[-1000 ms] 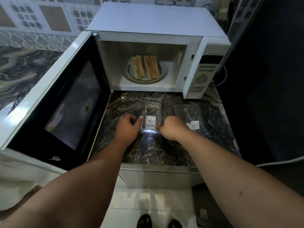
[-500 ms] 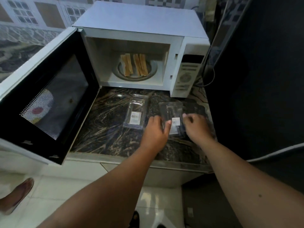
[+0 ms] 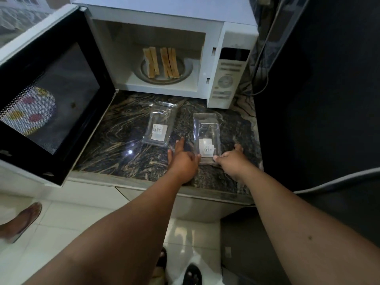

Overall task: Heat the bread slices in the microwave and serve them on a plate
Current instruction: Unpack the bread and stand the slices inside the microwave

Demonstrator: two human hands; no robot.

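Inside, we see the bread slices (image 3: pixel 161 63) standing on edge in two groups on the round turntable (image 3: pixel 144 74) of the white microwave (image 3: pixel 164 13), whose door (image 3: pixel 49 95) hangs wide open to our left. Below it, on the dark marbled counter (image 3: pixel 115 140), lie two clear plastic trays with barcode labels. Our hands flank the right tray (image 3: pixel 206 138) at its near end: the left hand (image 3: pixel 183 159) has its fingers stretched flat on the counter with the thumb against the tray's left corner, and the right hand (image 3: pixel 230 159) touches its right corner with loosely bent fingers; neither closes around it. The left tray (image 3: pixel 159 125) lies just beyond our left fingertips, apart from them. A dark wall rises at our right
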